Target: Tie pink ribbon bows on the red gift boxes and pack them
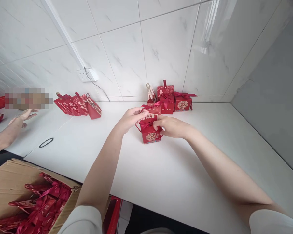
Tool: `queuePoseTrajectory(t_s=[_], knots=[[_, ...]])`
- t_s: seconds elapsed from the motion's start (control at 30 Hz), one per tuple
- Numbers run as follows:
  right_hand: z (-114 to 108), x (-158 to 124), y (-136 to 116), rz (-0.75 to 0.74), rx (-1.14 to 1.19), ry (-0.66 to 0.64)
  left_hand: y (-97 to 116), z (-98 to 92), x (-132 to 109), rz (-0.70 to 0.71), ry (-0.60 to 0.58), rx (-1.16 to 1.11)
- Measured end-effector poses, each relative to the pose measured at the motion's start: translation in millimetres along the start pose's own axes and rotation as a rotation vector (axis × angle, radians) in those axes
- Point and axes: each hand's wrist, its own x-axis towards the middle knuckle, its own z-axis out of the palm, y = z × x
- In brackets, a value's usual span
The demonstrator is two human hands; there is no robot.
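Note:
A small red gift box with a round gold emblem stands upright on the white table in front of me. Its dark red ribbon is tied at the top, beside a card with gold characters. My left hand is closed at the box's upper left, its fingertips pinching what looks like ribbon. From the right, my right hand grips the top right of the box, fingers curled over the ribbon. Just behind stand another red box with a bow and a similar red box to its right.
Several red triangular boxes lean in a row by the wall. A black band lies on the white table. At lower left, a cardboard carton holds many ribboned red boxes. Another person's hand is at far left.

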Motion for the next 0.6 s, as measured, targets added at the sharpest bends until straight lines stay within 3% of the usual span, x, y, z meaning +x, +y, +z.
queuePoseTrajectory(t_s=[0.1, 0.23, 0.3, 0.37, 0.6], knots=[[-2.7, -0.1, -2.7, -0.017, 0.045, 0.054, 8.9, -3.4, 4.1, 0.033, -0.029, 0.049], [-16.4, -6.8, -5.7, 0.008, 0.374, 0.223, 24.4, -4.6, 9.8, 0.066, -0.343, 0.165], [-21.8, -10.2, -8.5, 0.033, 0.468, 0.344, 30.6, -0.6, 12.2, 0.126, -0.427, 0.205], [-24.4, -12.9, -11.0, 0.024, 0.477, 0.407, 35.0, 5.8, 14.2, 0.183, -0.397, 0.248], [-26.7, -19.1, -12.6, 0.018, 0.473, 0.415, 42.5, 20.9, 9.8, 0.223, -0.249, 0.539]])
